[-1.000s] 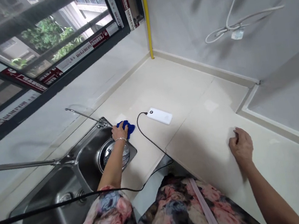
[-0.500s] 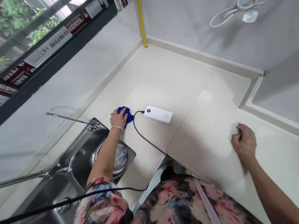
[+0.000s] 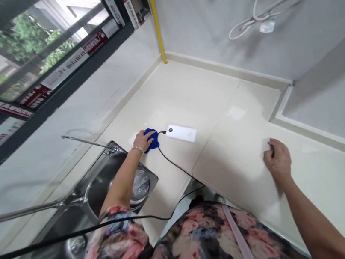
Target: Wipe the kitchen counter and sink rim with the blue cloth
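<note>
A blue cloth [image 3: 152, 143] lies bunched on the pale countertop, with my left hand [image 3: 143, 141] pressing on it and the fingers over its top. A bracelet circles that wrist. Just to the right of the cloth is a white power bank [image 3: 181, 133]. Its black cable [image 3: 178, 166] passes against the cloth's right edge and runs down to the counter's front edge. My right hand [image 3: 278, 157] rests on the counter further right, fingers curled in, and no object shows in it.
A steel double sink [image 3: 44, 252] with a tall faucet [image 3: 19, 212] and a small tap [image 3: 86, 139] lies at left. A round metal strainer [image 3: 140, 184] sits in the near basin. A yellow pipe [image 3: 155, 19] rises in the corner. White wires [image 3: 255, 18] hang from the right wall.
My left hand and the blue cloth have shifted right, closer to the white power bank, and the cloth now touches the cable. My right hand stays curled in about the same place. The view has shifted slightly.
</note>
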Motion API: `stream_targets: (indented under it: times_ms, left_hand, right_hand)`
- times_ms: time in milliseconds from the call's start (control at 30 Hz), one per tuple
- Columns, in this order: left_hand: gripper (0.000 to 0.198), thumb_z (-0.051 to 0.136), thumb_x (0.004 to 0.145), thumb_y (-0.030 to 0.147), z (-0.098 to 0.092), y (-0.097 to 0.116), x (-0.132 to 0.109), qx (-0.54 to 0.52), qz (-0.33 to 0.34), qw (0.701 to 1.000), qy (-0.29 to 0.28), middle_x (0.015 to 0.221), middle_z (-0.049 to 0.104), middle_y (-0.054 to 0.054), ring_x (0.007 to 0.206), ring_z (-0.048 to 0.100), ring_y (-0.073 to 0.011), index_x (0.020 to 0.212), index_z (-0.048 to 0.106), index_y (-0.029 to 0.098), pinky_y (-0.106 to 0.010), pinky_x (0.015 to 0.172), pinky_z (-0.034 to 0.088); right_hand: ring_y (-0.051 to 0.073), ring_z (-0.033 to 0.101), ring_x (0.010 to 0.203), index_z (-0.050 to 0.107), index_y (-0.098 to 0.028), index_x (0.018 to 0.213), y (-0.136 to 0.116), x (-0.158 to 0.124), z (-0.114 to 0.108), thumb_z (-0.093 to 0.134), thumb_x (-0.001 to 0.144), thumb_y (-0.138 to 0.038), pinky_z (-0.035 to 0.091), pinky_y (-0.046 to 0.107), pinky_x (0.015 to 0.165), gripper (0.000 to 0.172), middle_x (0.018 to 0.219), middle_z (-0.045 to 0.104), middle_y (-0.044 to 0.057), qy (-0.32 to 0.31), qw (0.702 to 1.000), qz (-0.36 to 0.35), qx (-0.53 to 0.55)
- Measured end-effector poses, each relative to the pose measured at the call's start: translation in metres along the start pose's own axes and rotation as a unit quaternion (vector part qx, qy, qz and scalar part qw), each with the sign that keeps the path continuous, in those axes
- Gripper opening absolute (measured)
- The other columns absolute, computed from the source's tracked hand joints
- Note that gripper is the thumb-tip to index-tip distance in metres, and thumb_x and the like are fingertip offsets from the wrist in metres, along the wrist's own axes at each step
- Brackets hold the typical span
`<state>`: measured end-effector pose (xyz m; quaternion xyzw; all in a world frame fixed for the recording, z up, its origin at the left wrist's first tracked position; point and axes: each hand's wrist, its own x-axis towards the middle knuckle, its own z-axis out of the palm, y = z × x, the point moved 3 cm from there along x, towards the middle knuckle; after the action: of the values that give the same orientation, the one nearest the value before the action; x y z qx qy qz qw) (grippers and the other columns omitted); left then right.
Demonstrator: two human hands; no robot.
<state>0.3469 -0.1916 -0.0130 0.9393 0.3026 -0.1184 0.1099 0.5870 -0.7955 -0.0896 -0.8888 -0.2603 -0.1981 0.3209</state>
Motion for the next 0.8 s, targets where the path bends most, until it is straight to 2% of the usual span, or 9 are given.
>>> stream_targets:
  times_ms: [233,433,567,700,800]
  left_hand:
    - [0.047,0.059,0.104,0.034,0.009,-0.012,-0.016,0.006,0.053,0.999,-0.01,0.146,0.048,-0.013,0.131,0.052,-0.0349,0.151,0.066,0.037,-0.051,0.122,0.043]
    - [0.048,0.058,0.104,0.032,0.013,-0.008,-0.027,0.005,0.054,0.999,-0.005,0.148,0.047,-0.015,0.132,0.051,-0.036,0.151,0.066,0.037,-0.052,0.121,0.043]
    - [0.048,0.058,0.103,0.032,0.017,-0.01,-0.036,-0.001,0.095,0.995,-0.013,0.149,0.047,-0.013,0.13,0.052,-0.0356,0.15,0.067,0.037,-0.054,0.122,0.043]
    - [0.048,0.059,0.101,0.034,0.02,-0.024,-0.033,-0.041,0.151,0.987,-0.033,0.146,0.05,-0.013,0.132,0.052,-0.0348,0.149,0.067,0.034,-0.053,0.121,0.045]
    - [0.051,0.057,0.103,0.037,0.021,-0.036,-0.022,-0.084,0.125,0.989,0.001,0.139,0.052,-0.013,0.13,0.055,-0.0329,0.153,0.063,0.031,-0.053,0.12,0.047]
  right_hand:
    - [0.031,0.064,0.128,0.067,-0.014,0.123,0.0,0.001,0.002,0.05,0.09,-0.024,0.052,0.05,0.117,0.039,0.136,0.069,0.018,-0.007,1.0,0.018,0.002]
    - [0.032,0.064,0.129,0.067,-0.014,0.125,0.0,0.0,0.002,0.05,0.09,-0.024,0.051,0.052,0.118,0.04,0.137,0.068,0.018,-0.003,1.0,0.021,0.008]
    - [0.032,0.064,0.128,0.067,-0.015,0.124,-0.001,-0.001,0.003,0.05,0.09,-0.024,0.051,0.052,0.118,0.039,0.136,0.069,0.017,-0.005,1.0,0.023,0.003]
    - [0.031,0.065,0.126,0.067,-0.015,0.122,-0.001,0.0,0.004,0.051,0.089,-0.023,0.053,0.051,0.116,0.037,0.135,0.07,0.017,-0.003,1.0,0.018,0.001]
    - [0.031,0.065,0.127,0.067,-0.016,0.123,-0.001,-0.001,0.004,0.052,0.09,-0.022,0.053,0.051,0.116,0.038,0.135,0.07,0.016,0.004,1.0,0.019,0.002]
